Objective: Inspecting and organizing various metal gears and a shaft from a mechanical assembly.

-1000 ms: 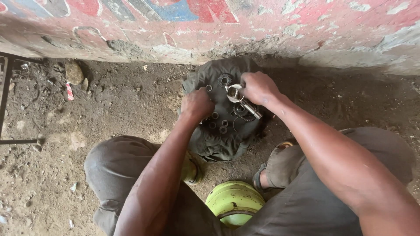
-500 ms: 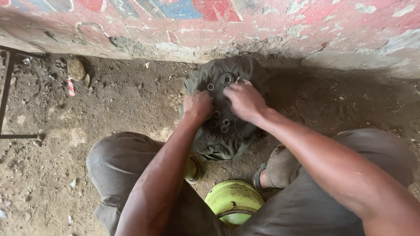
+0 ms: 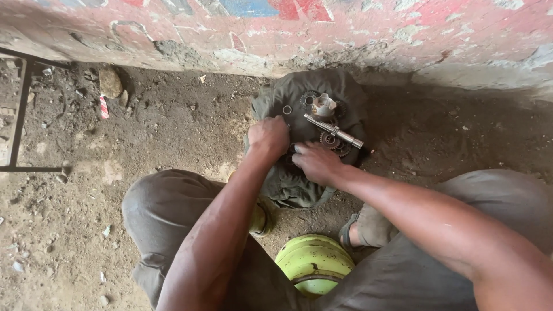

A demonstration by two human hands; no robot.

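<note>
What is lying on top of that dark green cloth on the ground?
On the dark green cloth lie a metal shaft, toothed gears and a small ring. Both hands cover whatever lies beneath them.

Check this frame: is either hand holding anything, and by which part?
Cannot be told. Left hand is closed and right hand rests on the cloth; the shaft and gears lie free.

A grey-green cloth (image 3: pixel 291 184) lay on the dirt below the painted wall (image 3: pixel 368 34). On the cloth, both hands, left (image 3: pixel 268 137) and right (image 3: pixel 315 162), rested just below a metal shaft (image 3: pixel 334 131), gears (image 3: pixel 336 143) and a ring (image 3: pixel 287 109).
</note>
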